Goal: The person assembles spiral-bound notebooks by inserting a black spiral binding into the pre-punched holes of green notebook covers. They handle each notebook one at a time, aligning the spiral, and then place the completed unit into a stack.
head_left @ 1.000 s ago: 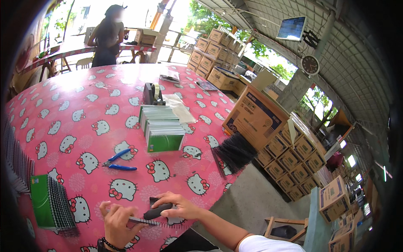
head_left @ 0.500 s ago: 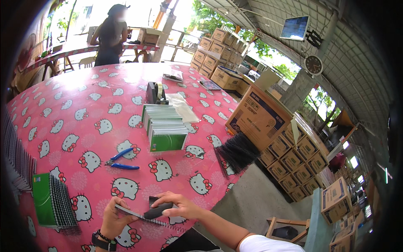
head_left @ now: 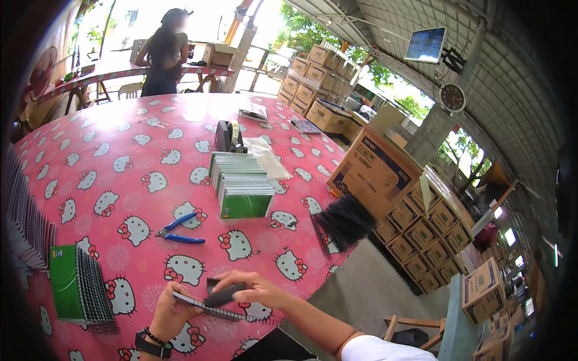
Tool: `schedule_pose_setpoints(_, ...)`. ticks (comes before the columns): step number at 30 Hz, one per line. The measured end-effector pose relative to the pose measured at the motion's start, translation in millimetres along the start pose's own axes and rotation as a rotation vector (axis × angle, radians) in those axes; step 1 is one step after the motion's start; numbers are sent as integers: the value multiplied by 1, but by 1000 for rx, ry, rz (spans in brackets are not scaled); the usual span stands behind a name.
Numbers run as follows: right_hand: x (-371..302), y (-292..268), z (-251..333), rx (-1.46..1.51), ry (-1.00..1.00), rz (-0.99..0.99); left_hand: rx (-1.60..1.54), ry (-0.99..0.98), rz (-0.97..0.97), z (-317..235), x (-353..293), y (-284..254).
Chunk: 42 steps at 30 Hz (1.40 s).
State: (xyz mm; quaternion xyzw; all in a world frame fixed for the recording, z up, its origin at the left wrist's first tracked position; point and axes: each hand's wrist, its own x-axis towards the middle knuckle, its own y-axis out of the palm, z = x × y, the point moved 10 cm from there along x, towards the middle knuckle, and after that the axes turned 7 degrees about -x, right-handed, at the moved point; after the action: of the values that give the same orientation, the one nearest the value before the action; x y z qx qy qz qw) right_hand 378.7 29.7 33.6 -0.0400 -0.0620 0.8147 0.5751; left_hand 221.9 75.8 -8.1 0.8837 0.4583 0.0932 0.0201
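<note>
My left hand (head_left: pixel 170 314) pinches one end of a thin notebook (head_left: pixel 188 299), held edge-on just above the near side of the table. A dark wire spiral (head_left: pixel 260 319) runs along the notebook's upper edge and sticks out past its right end. My right hand (head_left: pixel 260 289) is closed around a dark, block-like pad (head_left: pixel 221 295), which lies at or against the spiral; exact contact is hard to see. Farther off, blue-handled cutting pliers (head_left: pixel 182 230) lie partly open on the table. To the left stands a row of green-covered spiral notebooks (head_left: pixel 65 283).
Stacked green notebooks (head_left: pixel 245 206) stand mid-table, before a tape dispenser (head_left: pixel 229 137) and clear plastic sleeves (head_left: pixel 265 157). Black spirals (head_left: pixel 342 222) pile at the right edge, beside a large carton (head_left: pixel 374 171). More bound notebooks (head_left: pixel 27 216) line the far left. Another person (head_left: pixel 162 57) stands beyond.
The loose spiral tail beyond the notebook looks shorter, with more coil along the notebook's edge. My right hand and the dark pad have shifted slightly. The whole view has moved a little.
</note>
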Motion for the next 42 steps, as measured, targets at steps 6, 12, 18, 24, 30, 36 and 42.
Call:
schedule_pose_setpoints(6, 15, 6, 6, -259, -45, 0, 41, 38, 15, -10, 1, 3)
schedule_pose_setpoints(12, 21, 6, 1, -405, -27, -43, 147, 32, 21, -11, 0, 3)
schedule_pose_setpoints(18, 22, 5, -6, -549, -35, -104, 23, -8, 0, -2, -1, 4)
schedule_pose_setpoints(24, 0, -39, 40, -1077, -186, -540, 101, -14, -8, -10, -4, 9)
schedule_pose_setpoints(30, -2, 36, 68, -693, -284, -200, 61, 44, -72, -26, -10, 18)
schedule_pose_setpoints(36, -2, 40, 81, -773, -380, -380, -369, 82, -246, -25, -11, 1)
schedule_pose_setpoints(42, 2, 30, 73, -759, -355, -365, -501, 55, -268, -24, -11, 2)
